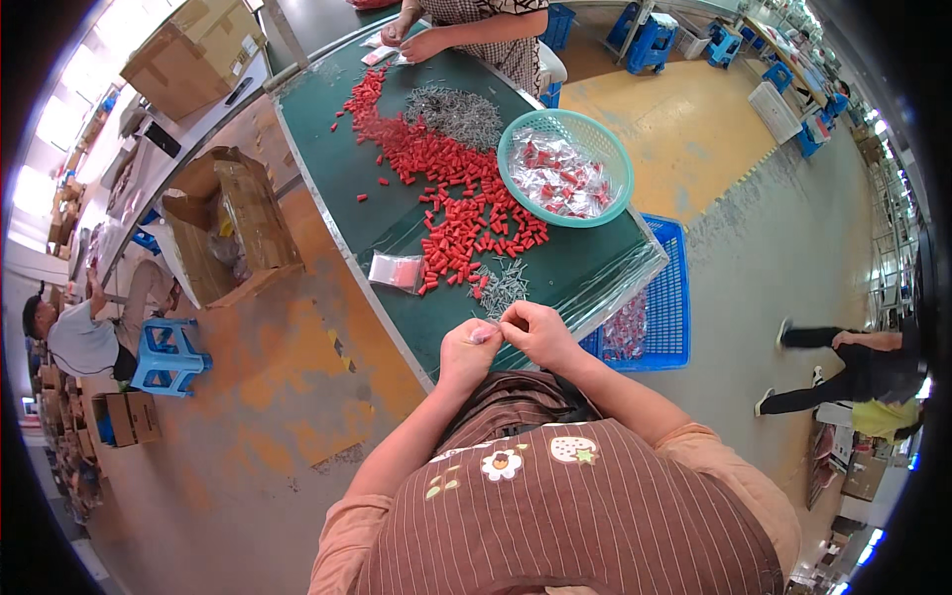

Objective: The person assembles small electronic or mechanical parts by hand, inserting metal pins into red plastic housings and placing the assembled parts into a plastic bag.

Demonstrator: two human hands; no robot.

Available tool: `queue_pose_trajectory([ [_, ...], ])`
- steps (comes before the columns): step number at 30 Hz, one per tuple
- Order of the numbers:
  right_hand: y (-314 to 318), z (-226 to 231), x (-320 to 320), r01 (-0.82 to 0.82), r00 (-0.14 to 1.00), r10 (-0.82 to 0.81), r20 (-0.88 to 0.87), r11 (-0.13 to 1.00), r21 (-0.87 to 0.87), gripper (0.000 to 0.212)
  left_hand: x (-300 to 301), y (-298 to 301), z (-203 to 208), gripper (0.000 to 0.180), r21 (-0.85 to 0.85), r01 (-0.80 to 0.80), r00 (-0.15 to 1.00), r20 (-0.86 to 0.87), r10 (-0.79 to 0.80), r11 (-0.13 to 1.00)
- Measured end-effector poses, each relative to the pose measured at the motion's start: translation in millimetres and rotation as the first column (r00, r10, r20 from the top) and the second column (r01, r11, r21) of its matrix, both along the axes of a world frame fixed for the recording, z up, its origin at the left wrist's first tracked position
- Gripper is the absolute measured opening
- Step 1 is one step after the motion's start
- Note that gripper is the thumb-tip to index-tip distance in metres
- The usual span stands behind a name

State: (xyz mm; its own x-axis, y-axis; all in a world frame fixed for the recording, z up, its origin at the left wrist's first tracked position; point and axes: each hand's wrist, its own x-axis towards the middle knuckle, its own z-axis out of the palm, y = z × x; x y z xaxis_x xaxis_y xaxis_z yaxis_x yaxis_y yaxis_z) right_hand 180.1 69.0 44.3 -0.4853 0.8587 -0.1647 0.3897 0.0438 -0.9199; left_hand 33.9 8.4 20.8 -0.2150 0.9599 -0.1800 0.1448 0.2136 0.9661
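Note:
My left hand (464,355) and my right hand (536,335) meet at the near edge of the green table, close to my apron. Between them is a small clear plastic bag (483,334) with a pinkish tint, mostly covered by my fingers. The left fingers wrap round it, and the right thumb and fingertips pinch at its edge. Just beyond my hands lies a small heap of grey screws (504,286). Red plastic plugs (474,228) spread in a long pile up the table. A stack of flat clear bags (396,272) rests to the left.
A mint-green basket (627,188) of filled bags stands at the table's right edge. Below it is a blue crate (677,297) with more bags. A larger screw pile (451,114) lies farther off, near a co-worker's hands (421,45). An open carton (233,233) stands left.

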Motion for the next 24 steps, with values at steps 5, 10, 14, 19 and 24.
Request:
queue_pose_trajectory([
  [5,-1.4,0.3,2.8,0.012,1.000,-0.013,0.012,1.000,0.006,0.016,1.6,0.8,3.5,0.009,-0.028,-0.003,1.000,0.012,0.003,1.000],
  [10,-5.5,1.3,-0.1,0.052,0.998,-0.052,0.039,0.999,0.004,0.017,4.1,2.8,5.7,0.012,-0.049,-0.015,0.999,0.031,0.017,0.999],
  [14,-11.7,4.4,-3.2,0.114,0.991,-0.121,0.060,0.987,0.111,0.018,9.9,0.3,2.0,0.013,0.048,-0.081,0.994,0.075,0.078,0.996],
  [19,-13.6,3.1,-3.7,0.139,0.987,-0.148,0.066,0.982,0.128,0.018,15.1,-3.0,3.1,0.013,0.073,-0.134,0.984,0.128,0.124,0.988],
  [24,-8.0,1.3,-0.7,0.082,0.996,-0.083,0.009,0.994,0.072,0.018,9.6,-3.4,-3.7,0.011,0.019,-0.124,0.991,0.059,0.122,0.992],
])
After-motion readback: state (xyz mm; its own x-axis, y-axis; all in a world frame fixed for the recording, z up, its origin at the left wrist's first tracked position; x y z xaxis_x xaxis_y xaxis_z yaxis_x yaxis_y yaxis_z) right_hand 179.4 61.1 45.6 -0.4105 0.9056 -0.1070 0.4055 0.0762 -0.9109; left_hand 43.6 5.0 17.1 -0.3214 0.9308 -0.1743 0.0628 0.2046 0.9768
